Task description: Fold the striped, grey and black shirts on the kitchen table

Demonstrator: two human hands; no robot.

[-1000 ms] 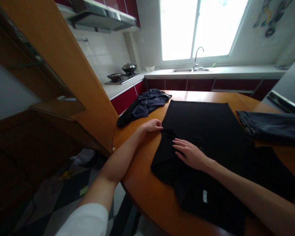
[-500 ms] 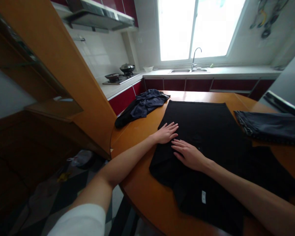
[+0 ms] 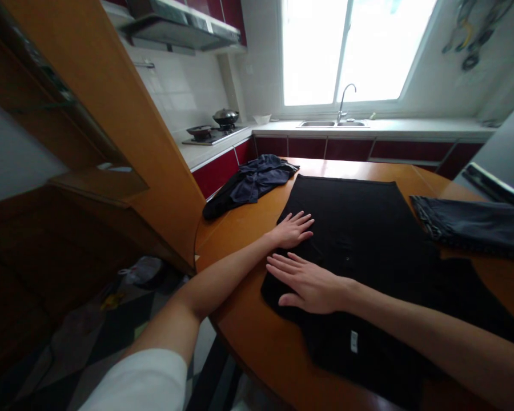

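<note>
A black garment (image 3: 360,222), seemingly a top with one sleeve stretching to the right, lies spread on the wooden table. Its small white label (image 3: 354,342) shows near the front. My left hand (image 3: 293,230) rests flat on the garment's left edge, fingers spread. Closer to me, my right hand (image 3: 306,282) lies flat on the cloth near the same edge, its fingers stretched to the left and the thumb apart. Neither hand grips anything. The right forearm crosses over and hides part of the garment.
The round wooden table (image 3: 248,337) carries a heap of dark clothes (image 3: 261,177) at its far left and folded dark trousers (image 3: 475,222) at the right. Beyond it are a stove (image 3: 216,135) with pans and a sink (image 3: 319,124). A wooden cabinet (image 3: 154,125) stands at the left.
My right hand has slid left and toward me across the cloth, away from the left hand. The left hand has stayed in place on the garment. The view has shifted slightly.
</note>
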